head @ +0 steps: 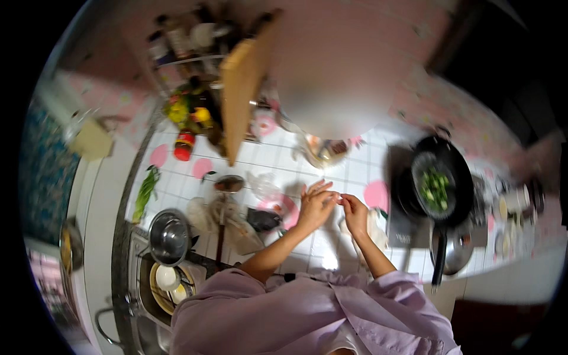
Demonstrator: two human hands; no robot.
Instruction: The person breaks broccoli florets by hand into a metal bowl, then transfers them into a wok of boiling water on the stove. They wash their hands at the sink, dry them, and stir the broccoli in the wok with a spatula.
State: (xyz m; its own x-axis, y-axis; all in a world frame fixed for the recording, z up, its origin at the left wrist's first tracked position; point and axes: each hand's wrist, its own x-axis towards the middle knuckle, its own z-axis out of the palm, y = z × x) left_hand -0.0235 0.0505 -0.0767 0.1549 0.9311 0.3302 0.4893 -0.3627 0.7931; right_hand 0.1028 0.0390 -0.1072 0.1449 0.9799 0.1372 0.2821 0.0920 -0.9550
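Note:
Over the tiled counter (284,173), my left hand (317,206) and my right hand (355,213) meet at the fingertips. A small pale thing shows between them, too small to name; which hand grips it is unclear. Some fingers of my left hand are spread. A pale cloth (377,228) lies under my right wrist. To the right, a black wok (461,177) with cut green vegetables (435,188) in it stands on the cooktop (401,230). Left of my hands are a clear plastic bag (264,184), a dark bag (264,219) and a ladle (228,184).
A steel bowl (169,237) stands by the sink (146,275), which holds dishes. Leafy greens (146,193), a red-capped jar (184,145) and an upright wooden cutting board (242,88) are at the left. A steel lid (452,255) lies beside the wok's handle.

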